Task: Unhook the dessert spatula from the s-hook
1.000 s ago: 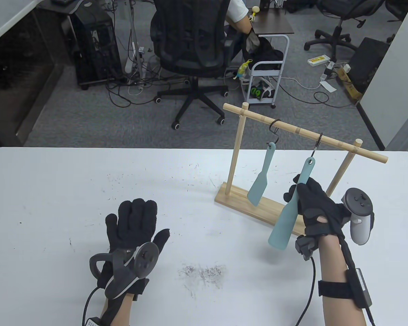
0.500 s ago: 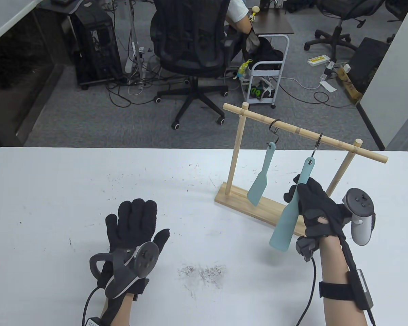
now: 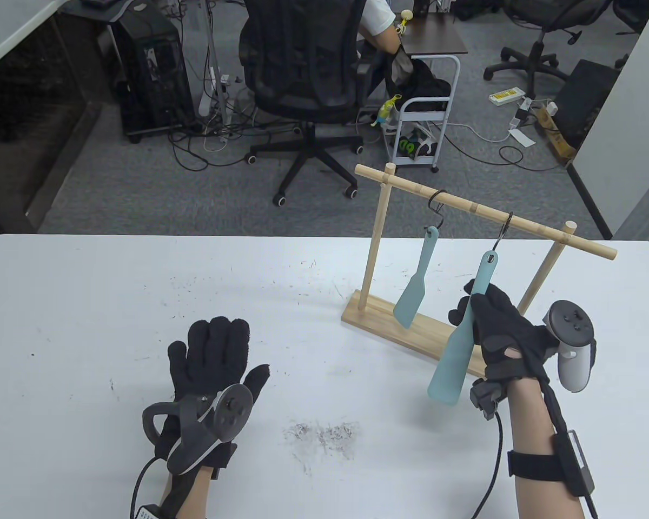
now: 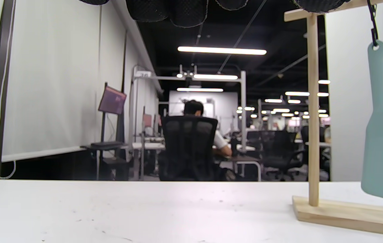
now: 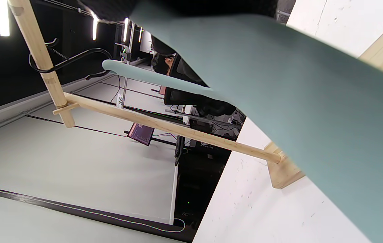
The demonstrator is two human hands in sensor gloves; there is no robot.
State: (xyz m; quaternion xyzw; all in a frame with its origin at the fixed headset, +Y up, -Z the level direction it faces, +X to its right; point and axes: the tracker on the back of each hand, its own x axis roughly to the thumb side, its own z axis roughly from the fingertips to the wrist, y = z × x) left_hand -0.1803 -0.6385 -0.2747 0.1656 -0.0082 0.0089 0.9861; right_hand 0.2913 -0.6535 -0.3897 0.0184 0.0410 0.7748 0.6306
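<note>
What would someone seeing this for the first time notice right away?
Probably the wooden rack at the table's right, with two teal spatulas hanging from black s-hooks on its crossbar. The right hand grips the handle of the nearer spatula, swinging its blade out toward the camera while its top is still on its s-hook; the other spatula hangs free. The left hand rests flat on the table, fingers spread.

Open white table left of the wooden rack; second spatula just beside the right hand.
</note>
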